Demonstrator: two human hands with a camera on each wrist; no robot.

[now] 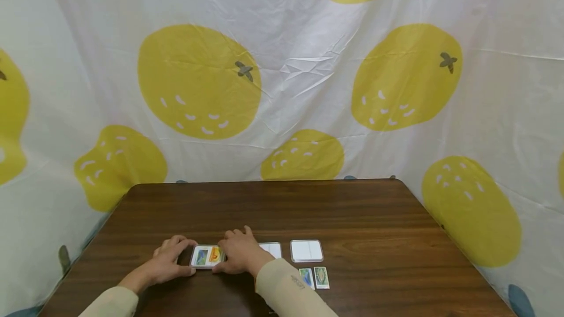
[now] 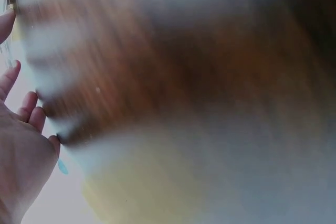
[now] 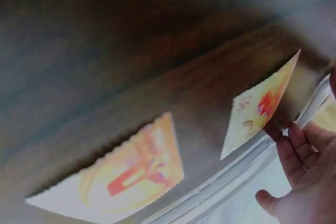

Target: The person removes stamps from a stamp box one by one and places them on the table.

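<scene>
A clear flat case (image 1: 208, 256) with a blue-green stamp (image 1: 201, 257) and an orange stamp (image 1: 215, 254) in it lies on the table between both hands. At its left end, my left hand (image 1: 169, 260) holds the corners, thumb at the near edge and forefinger at the far edge. My right hand (image 1: 240, 252) grips the right end the same way and covers part of it. In the right wrist view, two loose orange-red stamps (image 3: 136, 177) lie on the wood beside a clear case edge (image 3: 220, 177). The left wrist view is mostly blurred.
A second clear case (image 1: 271, 248) with a white inside is partly hidden behind the right hand. Farther right lies a third case (image 1: 307, 251). Below it are two loose stamps, one blue (image 1: 306, 278) and one green (image 1: 322, 278). A patterned curtain (image 1: 299, 86) hangs behind the brown table (image 1: 374, 219).
</scene>
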